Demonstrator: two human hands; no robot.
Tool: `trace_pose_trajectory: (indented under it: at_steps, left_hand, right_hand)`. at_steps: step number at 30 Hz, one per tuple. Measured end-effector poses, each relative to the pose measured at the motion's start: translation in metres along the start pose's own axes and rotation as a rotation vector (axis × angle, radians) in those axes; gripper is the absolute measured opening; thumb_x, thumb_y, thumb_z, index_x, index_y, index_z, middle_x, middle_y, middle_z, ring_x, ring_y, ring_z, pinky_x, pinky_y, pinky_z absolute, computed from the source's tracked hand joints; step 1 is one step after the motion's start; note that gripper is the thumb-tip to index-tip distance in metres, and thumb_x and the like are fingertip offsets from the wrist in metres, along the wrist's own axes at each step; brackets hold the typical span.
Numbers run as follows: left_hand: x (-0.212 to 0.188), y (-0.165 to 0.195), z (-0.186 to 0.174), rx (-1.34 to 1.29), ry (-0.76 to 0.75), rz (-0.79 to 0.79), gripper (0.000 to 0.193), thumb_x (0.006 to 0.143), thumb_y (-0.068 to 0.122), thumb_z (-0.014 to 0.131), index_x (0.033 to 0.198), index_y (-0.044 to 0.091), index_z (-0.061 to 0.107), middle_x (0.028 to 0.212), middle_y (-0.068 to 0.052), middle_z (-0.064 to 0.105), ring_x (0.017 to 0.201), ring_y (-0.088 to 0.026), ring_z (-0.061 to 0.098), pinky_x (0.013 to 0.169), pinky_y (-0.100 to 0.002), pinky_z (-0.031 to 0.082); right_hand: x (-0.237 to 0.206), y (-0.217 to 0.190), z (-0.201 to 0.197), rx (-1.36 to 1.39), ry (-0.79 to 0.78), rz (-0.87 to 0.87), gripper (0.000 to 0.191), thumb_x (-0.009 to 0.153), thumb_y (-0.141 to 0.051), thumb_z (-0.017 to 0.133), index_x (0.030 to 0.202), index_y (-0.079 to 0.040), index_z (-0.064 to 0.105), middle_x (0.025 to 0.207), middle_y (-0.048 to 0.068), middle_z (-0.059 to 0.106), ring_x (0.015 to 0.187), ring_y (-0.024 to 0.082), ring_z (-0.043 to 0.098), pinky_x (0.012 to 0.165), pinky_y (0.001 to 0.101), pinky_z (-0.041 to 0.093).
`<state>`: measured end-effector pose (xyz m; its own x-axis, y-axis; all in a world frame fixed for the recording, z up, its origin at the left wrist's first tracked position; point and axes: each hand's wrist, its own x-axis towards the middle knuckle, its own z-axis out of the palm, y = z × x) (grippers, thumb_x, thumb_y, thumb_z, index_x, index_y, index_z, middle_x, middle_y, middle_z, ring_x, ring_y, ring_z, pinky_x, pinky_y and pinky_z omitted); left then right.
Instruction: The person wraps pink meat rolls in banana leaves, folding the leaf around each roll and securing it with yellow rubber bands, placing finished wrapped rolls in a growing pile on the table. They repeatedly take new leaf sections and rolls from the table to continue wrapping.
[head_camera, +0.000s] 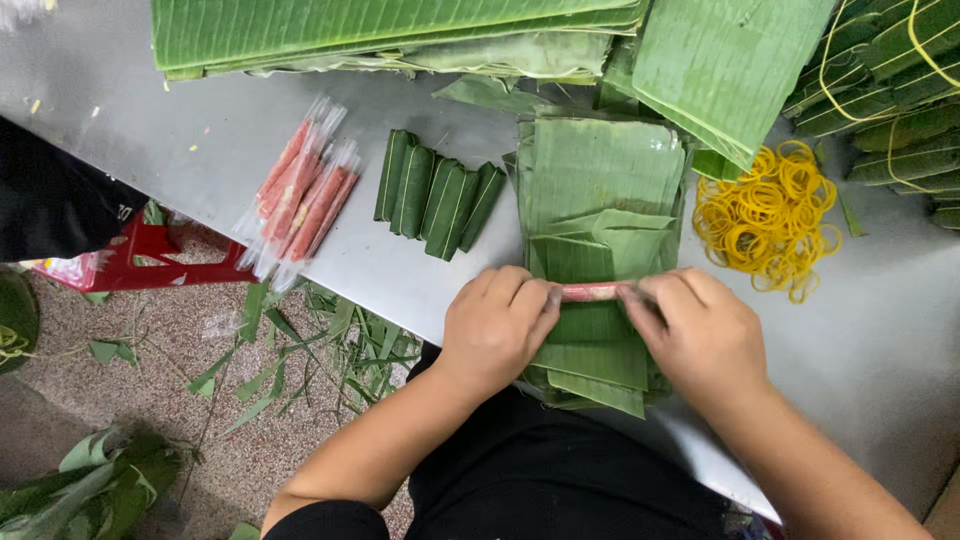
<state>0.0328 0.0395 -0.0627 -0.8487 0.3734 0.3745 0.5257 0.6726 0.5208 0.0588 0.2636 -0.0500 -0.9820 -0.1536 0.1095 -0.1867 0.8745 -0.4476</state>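
My left hand (497, 325) and my right hand (697, 330) each grip one end of a thin pink sausage stick (590, 292) in clear wrap. They hold it crosswise over a stack of cut banana-leaf pieces (600, 180) at the near edge of a grey metal table (200, 140). Several leaf-wrapped green rolls (437, 193) lie just left of the stack. Farther left sits a pile of pink sticks in clear wrap (305, 190).
A heap of yellow rubber bands (770, 215) lies right of the stack. Large banana leaves (400, 30) cover the far side, with tied bundles of wrapped rolls (890, 90) at top right. A red stool (140, 255) and leaf scraps (300, 350) are on the floor at left.
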Motion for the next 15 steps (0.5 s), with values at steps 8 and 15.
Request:
trace_pose_trajectory:
  at_steps: [8, 15]
  left_hand:
    - [0.0, -0.009, -0.011, -0.171, -0.206, 0.283, 0.042, 0.084, 0.022, 0.077, 0.118, -0.001, 0.067, 0.112, -0.011, 0.063, 0.104, -0.031, 0.065, 0.089, -0.042, 0.055]
    - [0.02, -0.024, 0.011, -0.243, -0.267, 0.093, 0.024, 0.095, 0.016, 0.075, 0.117, 0.01, 0.068, 0.12, -0.008, 0.067, 0.104, -0.027, 0.066, 0.086, -0.038, 0.056]
  right_hand:
    - [0.019, 0.007, -0.02, 0.013, -0.13, -0.496, 0.05, 0.072, -0.036, 0.078, 0.113, -0.008, 0.072, 0.109, 0.008, 0.072, 0.089, 0.026, 0.068, 0.076, 0.0359, 0.056]
    - [0.028, 0.014, -0.005, 0.066, -0.145, -0.294, 0.03, 0.085, -0.024, 0.08, 0.113, -0.014, 0.075, 0.107, 0.002, 0.07, 0.084, 0.025, 0.068, 0.069, 0.0363, 0.055]
